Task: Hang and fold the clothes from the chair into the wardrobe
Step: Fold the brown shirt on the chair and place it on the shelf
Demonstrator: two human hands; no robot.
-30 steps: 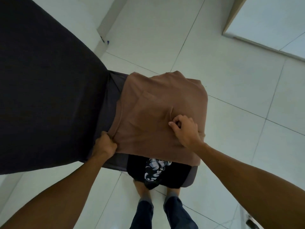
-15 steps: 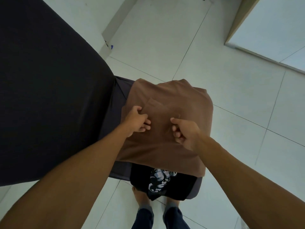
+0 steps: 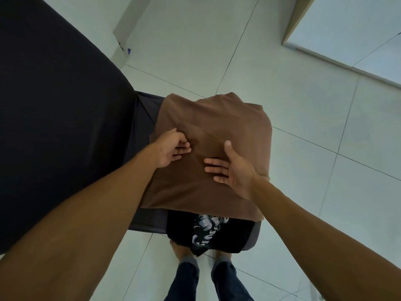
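A folded brown shirt [image 3: 217, 122] lies on top of the grey chair seat [image 3: 147, 222]. Under it a black garment with a white print [image 3: 206, 233] hangs over the seat's near edge. My left hand [image 3: 173, 147] rests on the shirt's left part by a fold edge, with its fingers loosely curled and nothing plainly gripped. My right hand [image 3: 231, 170] lies flat on the middle of the shirt, fingers straight and pointing left, thumb up.
A large black chair back [image 3: 54, 127] fills the left side. White floor tiles [image 3: 303, 148] surround the chair. A pale panel with a wooden edge [image 3: 294, 20] stands at the top right. My feet and dark trouser legs [image 3: 206, 276] are just below the seat.
My left hand came from the shirt's left edge to the fold and eased its grip. My right hand has uncurled and now lies flat on the shirt.
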